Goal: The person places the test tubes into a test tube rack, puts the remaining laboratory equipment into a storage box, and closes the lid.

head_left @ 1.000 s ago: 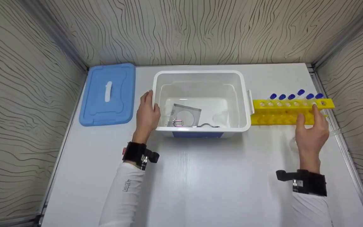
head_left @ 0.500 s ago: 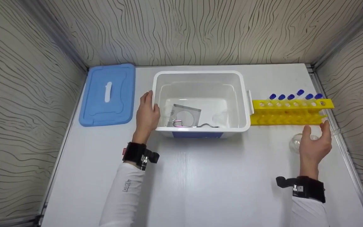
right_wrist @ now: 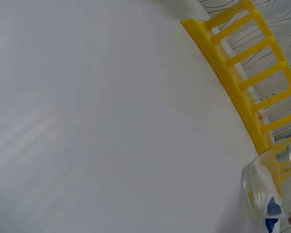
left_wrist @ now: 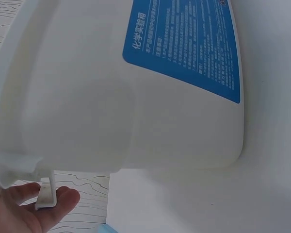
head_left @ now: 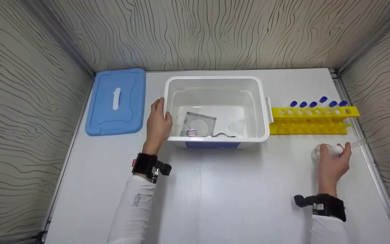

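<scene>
In the head view, my left hand (head_left: 158, 123) grips the left side of an open white storage box (head_left: 215, 139). The left wrist view shows its fingers (left_wrist: 63, 206) around the white side latch (left_wrist: 47, 194). My right hand (head_left: 332, 169) is at the table's right side, its thumb and fingers either side of the white cap (head_left: 335, 150) of a clear glass alcohol lamp (head_left: 316, 154). The right wrist view shows the lamp's glass body (right_wrist: 262, 184) at the lower right corner, with fingertips at the frame's edge.
A yellow test tube rack (head_left: 310, 130) stands right of the box, with several blue-capped tubes (head_left: 313, 104) behind. A clear tube (head_left: 359, 143) lies by the right edge. Inside the box are a grey square sheet (head_left: 210, 121) and a metal clamp (head_left: 223, 135). A blue lid (head_left: 115, 118) lies left.
My right hand has moved from the test tube rack down toward me to the alcohol lamp, and its fingers have closed about the white cap. My left hand stays at the box.
</scene>
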Motion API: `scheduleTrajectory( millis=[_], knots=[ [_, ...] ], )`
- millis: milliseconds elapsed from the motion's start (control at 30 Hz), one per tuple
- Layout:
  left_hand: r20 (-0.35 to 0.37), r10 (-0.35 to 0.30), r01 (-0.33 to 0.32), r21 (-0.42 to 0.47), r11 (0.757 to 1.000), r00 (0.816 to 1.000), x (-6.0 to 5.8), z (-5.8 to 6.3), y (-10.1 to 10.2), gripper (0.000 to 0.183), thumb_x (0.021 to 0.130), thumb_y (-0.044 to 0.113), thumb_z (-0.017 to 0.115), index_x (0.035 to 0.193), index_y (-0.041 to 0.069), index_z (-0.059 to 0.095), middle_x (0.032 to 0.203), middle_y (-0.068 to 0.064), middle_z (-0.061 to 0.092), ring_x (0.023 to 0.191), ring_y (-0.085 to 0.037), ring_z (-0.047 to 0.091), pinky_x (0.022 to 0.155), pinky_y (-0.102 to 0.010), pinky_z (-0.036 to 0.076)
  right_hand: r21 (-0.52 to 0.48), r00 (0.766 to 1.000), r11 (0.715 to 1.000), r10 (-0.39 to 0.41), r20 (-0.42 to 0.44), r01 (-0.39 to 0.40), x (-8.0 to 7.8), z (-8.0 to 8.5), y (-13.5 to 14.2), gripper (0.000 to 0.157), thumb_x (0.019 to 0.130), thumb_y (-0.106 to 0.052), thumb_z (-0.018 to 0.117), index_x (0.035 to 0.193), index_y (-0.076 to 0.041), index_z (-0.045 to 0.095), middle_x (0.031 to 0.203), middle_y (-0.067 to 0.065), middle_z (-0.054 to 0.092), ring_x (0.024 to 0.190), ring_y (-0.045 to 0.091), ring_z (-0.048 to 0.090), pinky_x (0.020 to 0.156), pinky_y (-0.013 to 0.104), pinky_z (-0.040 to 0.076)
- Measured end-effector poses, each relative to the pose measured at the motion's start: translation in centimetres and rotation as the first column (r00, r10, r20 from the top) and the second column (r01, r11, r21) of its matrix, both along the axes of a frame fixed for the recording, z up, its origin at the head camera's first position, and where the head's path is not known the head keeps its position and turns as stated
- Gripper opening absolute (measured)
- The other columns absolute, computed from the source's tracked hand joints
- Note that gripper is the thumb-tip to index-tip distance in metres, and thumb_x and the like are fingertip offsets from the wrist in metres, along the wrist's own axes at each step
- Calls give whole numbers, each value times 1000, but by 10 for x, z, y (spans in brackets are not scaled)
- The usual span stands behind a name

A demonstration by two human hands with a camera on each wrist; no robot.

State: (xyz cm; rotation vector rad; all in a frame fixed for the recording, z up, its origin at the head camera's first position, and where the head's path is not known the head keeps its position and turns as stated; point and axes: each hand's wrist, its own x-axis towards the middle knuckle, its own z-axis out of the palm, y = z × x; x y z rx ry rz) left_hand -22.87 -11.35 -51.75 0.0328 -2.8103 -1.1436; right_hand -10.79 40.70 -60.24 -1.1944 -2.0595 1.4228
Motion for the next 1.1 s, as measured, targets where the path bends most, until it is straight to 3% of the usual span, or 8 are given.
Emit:
scheduleTrajectory(
  millis=[267, 567, 900, 1100],
  knots=[
    [-1, -1, 1, 4, 1000, 1000, 1, 0, -1, 56, 100, 14, 46, 154, 4, 33, 156, -24, 35, 139, -40, 45, 112, -50, 44, -4, 994, 999, 37, 100, -37, 2, -7, 0, 73, 90, -43, 66, 153, -18, 37, 160, 6, 38, 145, 17, 35, 125, 29, 23],
    [-1, -1, 1, 14, 1000, 1000, 0, 0, -1, 57, 100, 13, 46, 154, 4, 33, 156, -24, 35, 138, -41, 46, 111, -50, 44, 20, 957, 979, 194, 214, -203, 7, -8, -2, 99, 84, -51, 73, 158, -12, 20, 163, 15, 28, 151, 30, 27, 127, 43, 19],
    [-6, -4, 4, 15, 1000, 1000, 0, 0, -2, 56, 100, 14, 45, 154, 4, 33, 156, -23, 34, 137, -40, 47, 109, -50, 46, 52, 919, 942, 309, 244, -330, 9, -9, 0, 103, 83, -46, 76, 158, -9, 17, 161, 19, 24, 149, 35, 27, 126, 48, 20],
    [-11, 0, 0, 12, 1000, 1000, 1, 0, -1, 56, 100, 15, 46, 153, 4, 34, 156, -23, 36, 137, -40, 48, 109, -50, 46, 87, 929, 944, 294, 223, -320, 13, -11, -3, 98, 83, -44, 77, 157, -9, 23, 160, 17, 30, 147, 35, 31, 125, 49, 23]
  ],
)
